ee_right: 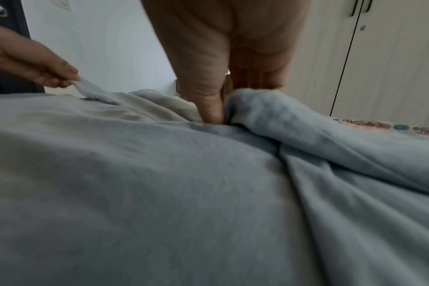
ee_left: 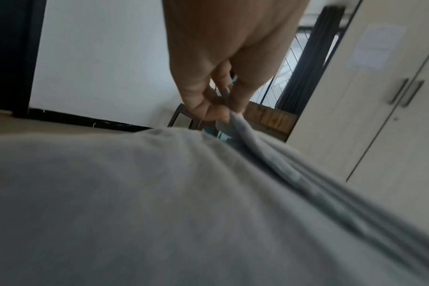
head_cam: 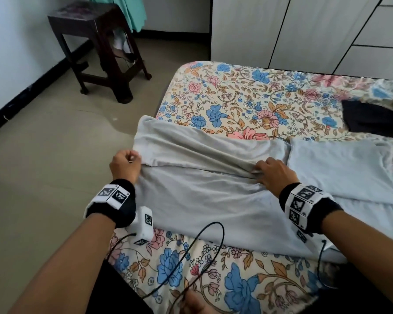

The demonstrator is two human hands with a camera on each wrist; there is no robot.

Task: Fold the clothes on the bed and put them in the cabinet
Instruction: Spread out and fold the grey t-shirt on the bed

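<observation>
Two hands are on the pale grey soft cotton garment (head_cam: 191, 200), which lies spread across the near corner of the floral-print bed sheet (head_cam: 236, 98), its left edge hanging past the mattress side. Your left hand (head_cam: 125, 164) pinches a thin hem edge between thumb and fingers, lifted just off the cloth. Your right hand (head_cam: 275, 173) grips a bunched ridge of the same garment, thumb dug into the crease, knuckles resting on the fabric. The folded-over flap runs between your two grips, slightly slack and wrinkled.

To fold well, I'd judge you should pull both grips apart until the edge goes taut, then lay it flat in one sweep so the crease stays straight.

Beyond the garment, towards the far right of the sheet, lies a dark black folded cloth (head_cam: 370, 120). Farther still, past the sheet's far edge, stands the white panelled cabinet (head_cam: 304, 30), doors closed, still to be opened.
</observation>
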